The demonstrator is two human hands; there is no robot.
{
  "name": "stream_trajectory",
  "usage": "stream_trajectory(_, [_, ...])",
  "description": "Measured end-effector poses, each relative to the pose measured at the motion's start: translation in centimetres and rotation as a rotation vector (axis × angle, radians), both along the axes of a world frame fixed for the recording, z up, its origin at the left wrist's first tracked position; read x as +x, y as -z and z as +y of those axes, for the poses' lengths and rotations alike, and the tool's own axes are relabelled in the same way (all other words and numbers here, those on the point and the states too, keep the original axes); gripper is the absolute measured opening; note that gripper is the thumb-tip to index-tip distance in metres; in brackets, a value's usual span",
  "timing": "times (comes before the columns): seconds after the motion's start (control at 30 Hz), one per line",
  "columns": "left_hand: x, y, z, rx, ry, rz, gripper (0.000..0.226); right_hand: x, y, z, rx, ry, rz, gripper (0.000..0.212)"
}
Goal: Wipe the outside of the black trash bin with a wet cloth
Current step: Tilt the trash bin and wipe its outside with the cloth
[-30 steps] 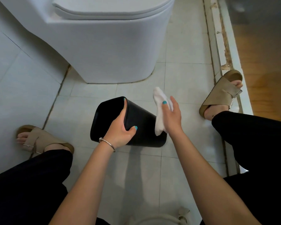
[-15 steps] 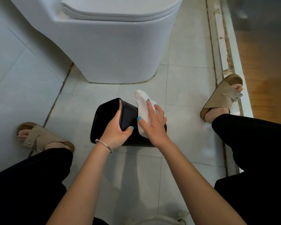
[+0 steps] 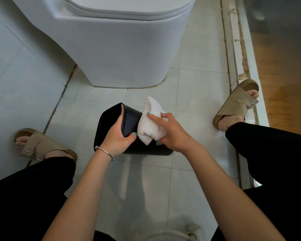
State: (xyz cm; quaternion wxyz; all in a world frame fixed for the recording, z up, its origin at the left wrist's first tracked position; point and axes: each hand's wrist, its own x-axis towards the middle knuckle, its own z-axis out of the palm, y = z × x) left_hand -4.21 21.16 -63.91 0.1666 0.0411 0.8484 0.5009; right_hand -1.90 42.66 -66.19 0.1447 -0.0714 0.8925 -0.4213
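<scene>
The left hand (image 3: 117, 139) holds the bin (image 3: 129, 126) at its open end. Its fingers (image 3: 122, 108) go over the rim and into the bin, and the thumb lies along the near side of the bin. So the fingers and thumb are curled round the rim. A thin bracelet (image 3: 104, 152) sits on the left wrist.

The right hand (image 3: 172, 133) presses the cloth (image 3: 150, 122) onto the top of the bin. Its fingers are bent round the cloth, and the thumb tucks under the near end of it. The cloth is white and bunched up. One end of it sticks up past the far side of the bin. Both arms reach forward from the bottom of the picture and come close together at the bin.

The bin is black. It lies tipped on its side on the tiled floor (image 3: 195, 94), with the open end to the left. It is in the middle, between the two feet.

A white toilet (image 3: 122, 49) stands just behind the bin, with its lid down. A tan sandal (image 3: 40, 146) is on the left foot, near the left wall. The other sandal (image 3: 238, 105) is on the right foot, beside a raised sill (image 3: 240, 54). Past the sill there is a brown wood floor (image 3: 285, 66). The legs wear black trousers (image 3: 271, 153). Nothing lies between the hands and the bin.
</scene>
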Motion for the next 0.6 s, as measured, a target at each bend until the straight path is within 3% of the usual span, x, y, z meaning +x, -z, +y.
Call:
stream_trajectory(0.1, [-0.2,-0.1,-0.2,0.006,0.008,-0.001,0.082,-0.9,0.4,-0.1,0.391,0.022,0.450,0.089])
stream_trajectory(0.17, [-0.3,-0.2,-0.4,0.010,0.015,-0.001,0.083,-1.6,1.1,-0.1,0.489,-0.028,0.583,0.088])
stream_trajectory(0.37, [-0.3,-0.2,-0.6,0.026,-0.004,-0.007,0.074,-3.3,2.8,0.0,0.533,-0.293,0.570,0.089])
stream_trajectory(0.6, [-0.6,-0.3,-0.7,0.004,0.021,-0.026,0.080,-1.9,3.5,-1.5,0.371,-0.027,0.562,0.076])
